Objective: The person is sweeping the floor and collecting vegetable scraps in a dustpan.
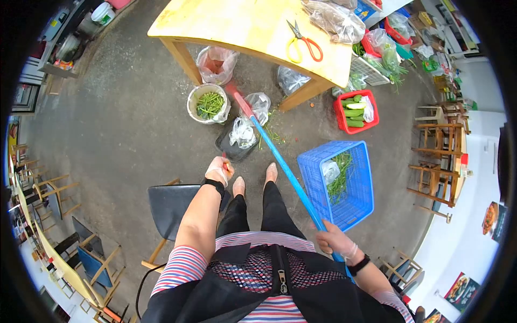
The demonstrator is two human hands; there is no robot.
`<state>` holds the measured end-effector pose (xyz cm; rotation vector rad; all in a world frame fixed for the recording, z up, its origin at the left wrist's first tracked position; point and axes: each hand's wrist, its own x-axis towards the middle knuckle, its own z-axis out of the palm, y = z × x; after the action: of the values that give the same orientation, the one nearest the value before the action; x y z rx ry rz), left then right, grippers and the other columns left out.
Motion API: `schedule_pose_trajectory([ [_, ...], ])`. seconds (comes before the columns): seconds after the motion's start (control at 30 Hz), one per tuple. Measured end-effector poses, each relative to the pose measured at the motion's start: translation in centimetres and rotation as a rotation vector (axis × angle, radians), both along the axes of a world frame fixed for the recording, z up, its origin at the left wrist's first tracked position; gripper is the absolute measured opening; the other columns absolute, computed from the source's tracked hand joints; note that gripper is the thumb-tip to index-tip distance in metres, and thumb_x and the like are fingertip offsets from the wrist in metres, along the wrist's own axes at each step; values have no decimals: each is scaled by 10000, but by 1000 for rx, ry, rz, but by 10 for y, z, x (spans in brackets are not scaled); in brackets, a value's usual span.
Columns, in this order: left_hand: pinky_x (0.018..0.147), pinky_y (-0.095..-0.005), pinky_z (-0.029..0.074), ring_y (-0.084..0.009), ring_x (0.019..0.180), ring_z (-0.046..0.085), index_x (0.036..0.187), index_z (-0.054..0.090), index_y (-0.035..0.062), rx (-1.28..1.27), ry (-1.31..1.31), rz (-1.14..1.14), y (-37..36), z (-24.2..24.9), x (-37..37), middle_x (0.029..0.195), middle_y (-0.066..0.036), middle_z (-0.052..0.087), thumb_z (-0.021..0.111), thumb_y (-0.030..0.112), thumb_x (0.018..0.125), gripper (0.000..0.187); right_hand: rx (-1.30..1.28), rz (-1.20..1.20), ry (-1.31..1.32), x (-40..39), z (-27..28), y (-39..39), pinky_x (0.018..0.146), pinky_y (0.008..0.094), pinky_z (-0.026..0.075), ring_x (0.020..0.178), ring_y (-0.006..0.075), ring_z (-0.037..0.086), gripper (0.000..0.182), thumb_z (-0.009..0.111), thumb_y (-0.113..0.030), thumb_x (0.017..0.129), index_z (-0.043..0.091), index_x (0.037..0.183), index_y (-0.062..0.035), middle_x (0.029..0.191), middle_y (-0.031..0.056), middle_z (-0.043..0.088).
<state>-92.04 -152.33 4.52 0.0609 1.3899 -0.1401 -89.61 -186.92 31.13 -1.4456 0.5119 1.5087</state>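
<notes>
My right hand (336, 240), in a clear glove, is wrapped round the blue handle of a broom (284, 167). The broom slants away to the upper left, and its red head is by the table leg, between a white bucket (193, 110) of cut green beans and a clear plastic bag (258, 107). My left hand (218, 170), also gloved, is closed on the red handle of a black dustpan (223, 142) on the floor. A crumpled plastic bag (242, 133) lies in the dustpan. Green scraps (273, 134) are scattered beside it.
Ahead stands a wooden table (231, 24) with scissors (304, 43). A pink-lined bin (217, 63) is under it. To the right are a red basket (371, 126) of cucumbers and a blue crate (353, 222) with green stems. A black chair (175, 210) is at my left.
</notes>
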Motion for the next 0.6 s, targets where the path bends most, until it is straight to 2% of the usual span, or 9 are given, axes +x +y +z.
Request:
schedule_pose_trajectory([
  [0.07, 366, -205, 283, -99, 371, 270, 817, 425, 122, -19, 19, 1, 2, -2, -1, 533, 15, 319, 411, -14, 708, 175, -9, -4, 26, -4, 15, 3, 331, 206, 286, 363, 68, 371, 255, 501, -122, 755, 432, 989, -46, 516, -13, 407],
  [0.13, 368, -202, 276, -100, 373, 273, 800, 425, 121, -48, -26, -3, 4, 1, 0, 531, 14, 316, 414, -18, 701, 172, -137, 241, -172, -2, 19, 5, 350, 238, 332, 395, 116, 436, 281, 499, -135, 752, 427, 1004, -31, 538, 45, 458],
  [0.17, 368, -202, 276, -100, 373, 273, 800, 425, 121, -49, -28, -3, 2, 2, 1, 531, 14, 316, 414, -18, 701, 172, -138, 241, -174, 0, 9, 3, 350, 238, 332, 395, 116, 436, 281, 499, -135, 752, 427, 1004, -31, 538, 45, 458],
  [0.23, 351, -188, 280, -69, 348, 271, 766, 402, 14, 81, -49, -58, 2, 10, 4, 481, 35, 282, 429, -36, 701, 86, -219, 519, -642, 10, -42, -2, 396, 302, 387, 423, 200, 486, 290, 486, -135, 750, 417, 1002, -10, 594, 118, 508],
  [0.27, 351, -188, 280, -69, 348, 271, 766, 402, 14, 80, -49, -56, 3, 12, 6, 481, 35, 282, 429, -36, 701, 86, -219, 530, -656, 23, -66, 2, 434, 340, 405, 455, 239, 503, 300, 486, -131, 745, 411, 1007, -6, 631, 146, 521],
  [0.33, 363, -203, 243, -94, 357, 278, 756, 416, 115, -40, 7, -41, 7, 13, 7, 479, 22, 294, 401, -14, 709, 138, -318, 609, -628, 62, -114, 26, 505, 387, 432, 533, 291, 545, 299, 473, -119, 750, 405, 1015, 3, 714, 190, 547],
  [0.47, 353, -209, 242, -102, 352, 288, 702, 388, 110, 52, -36, -109, 9, -26, 3, 468, 21, 297, 411, 11, 720, 103, -576, 859, -445, 69, -171, 58, 565, 413, 449, 668, 318, 599, 279, 423, -80, 771, 382, 1029, 18, 807, 219, 578],
  [0.53, 346, -211, 253, -104, 345, 284, 652, 370, 106, 47, -54, -107, 16, -9, 8, 459, 19, 292, 405, 13, 715, 118, -580, 889, -468, 23, -205, 30, 568, 414, 459, 674, 327, 606, 278, 388, -41, 768, 359, 1037, 24, 811, 218, 587],
  [0.6, 331, -215, 275, -108, 332, 278, 553, 334, 100, 21, -105, -83, 19, 7, 19, 441, 15, 281, 393, 16, 706, 184, -499, 892, -405, -19, -177, 22, 548, 395, 475, 620, 302, 606, 301, 411, -17, 732, 347, 1023, 28, 745, 225, 577],
])
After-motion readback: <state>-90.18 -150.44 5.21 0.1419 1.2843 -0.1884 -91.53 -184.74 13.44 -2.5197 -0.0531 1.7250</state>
